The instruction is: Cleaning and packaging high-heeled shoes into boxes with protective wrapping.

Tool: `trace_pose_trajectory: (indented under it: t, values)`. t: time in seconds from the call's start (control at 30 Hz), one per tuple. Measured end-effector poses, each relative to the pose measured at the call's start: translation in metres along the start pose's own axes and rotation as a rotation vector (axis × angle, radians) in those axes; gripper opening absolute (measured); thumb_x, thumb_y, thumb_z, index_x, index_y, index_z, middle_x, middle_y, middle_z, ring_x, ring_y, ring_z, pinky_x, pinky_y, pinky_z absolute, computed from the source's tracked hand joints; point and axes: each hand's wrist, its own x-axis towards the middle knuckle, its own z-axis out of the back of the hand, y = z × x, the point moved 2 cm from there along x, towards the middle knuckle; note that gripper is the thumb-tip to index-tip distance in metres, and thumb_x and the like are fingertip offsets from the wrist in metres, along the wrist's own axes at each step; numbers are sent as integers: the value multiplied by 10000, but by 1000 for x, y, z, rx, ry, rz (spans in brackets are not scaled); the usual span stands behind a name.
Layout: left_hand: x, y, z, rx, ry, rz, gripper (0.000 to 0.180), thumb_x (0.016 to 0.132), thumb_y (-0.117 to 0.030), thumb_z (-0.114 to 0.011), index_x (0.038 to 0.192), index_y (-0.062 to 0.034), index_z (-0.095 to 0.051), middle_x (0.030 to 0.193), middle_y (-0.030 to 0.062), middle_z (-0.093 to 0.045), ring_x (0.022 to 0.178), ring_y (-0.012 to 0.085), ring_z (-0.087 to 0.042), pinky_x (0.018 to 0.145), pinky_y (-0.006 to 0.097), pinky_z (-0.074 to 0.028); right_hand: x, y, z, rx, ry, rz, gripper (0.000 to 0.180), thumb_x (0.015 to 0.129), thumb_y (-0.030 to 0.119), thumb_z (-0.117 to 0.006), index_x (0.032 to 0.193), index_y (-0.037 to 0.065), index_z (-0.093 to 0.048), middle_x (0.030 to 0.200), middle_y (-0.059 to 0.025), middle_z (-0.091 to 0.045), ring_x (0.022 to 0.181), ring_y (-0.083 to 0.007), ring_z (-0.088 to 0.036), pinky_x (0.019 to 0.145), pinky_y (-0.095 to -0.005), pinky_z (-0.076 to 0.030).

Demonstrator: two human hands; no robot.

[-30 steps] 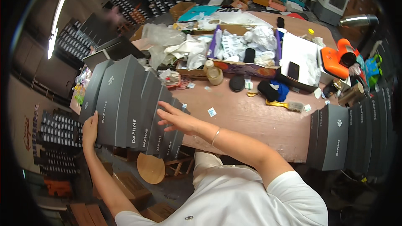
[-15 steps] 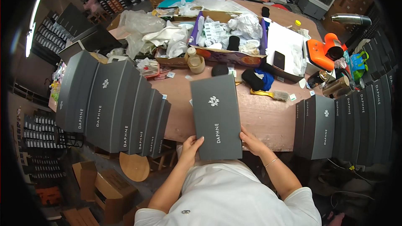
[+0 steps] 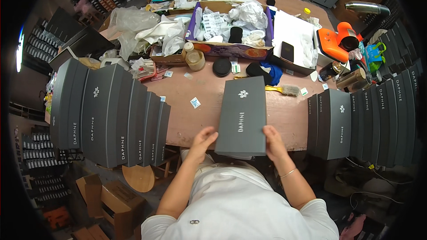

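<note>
A dark grey shoebox (image 3: 242,120) with white lettering and a small white emblem is between my hands at the table's near edge. My left hand (image 3: 203,144) is at its lower left side, thumb against the edge and slightly blurred. On the opposite side my right hand (image 3: 275,143) grips the lower right edge. The fingers under the box are hidden. Its lid looks closed. Just beyond the box lie a yellow-handled brush (image 3: 284,90), a round black tin (image 3: 222,67) and a small white packet (image 3: 195,102).
Rows of similar grey boxes stand at the left (image 3: 104,115) and right (image 3: 340,124). Farther back are a purple carton (image 3: 195,22) of crumpled paper, a phone (image 3: 287,52), a glue jar (image 3: 195,60) and an orange device (image 3: 333,46). Opened cardboard cartons (image 3: 122,198) lie on the floor.
The shoebox has shifted right and a little away from me, with both hands at its sides. The small white packet now shows fully. The whole view has shifted slightly.
</note>
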Motion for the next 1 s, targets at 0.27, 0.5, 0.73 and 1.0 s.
trace_pose_trajectory:
  t: [0.27,0.5,0.73,1.0]
  values:
    - [3,-77,69,1056,-258,-365,646,844,-312,-678,1349,2,-423,1359,246,-440,1258,375,-433,1052,412,-341,-3,-39,-59,-1543,121,697,836,746,265,-761,1418,38,-319,1413,-281,-320,1293,-440,-324,1062,-510,-269]
    - [-34,-24,-45,775,507,-255,358,819,-259,-712,1049,7,-643,977,149,-652,928,248,-632,803,324,-500,43,-14,9,-1582,-180,789,120,836,81,-616,937,31,-575,1297,-276,-451,1168,-476,-452,952,-516,-392]
    - [-27,54,-117,752,875,-365,358,885,-234,-615,1156,-2,-590,1110,203,-598,1063,272,-571,949,377,-439,20,-10,-92,-1386,173,707,173,853,91,-585,995,5,-533,1194,-235,-544,1013,-432,-559,832,-451,-490]
    - [40,70,-33,278,-360,-432,350,937,-120,-529,1253,23,-484,1276,147,-498,1137,203,-509,968,337,-416,45,-5,-72,-1425,233,732,680,737,92,-688,1351,39,-400,1337,-251,-445,1185,-416,-484,957,-427,-444]
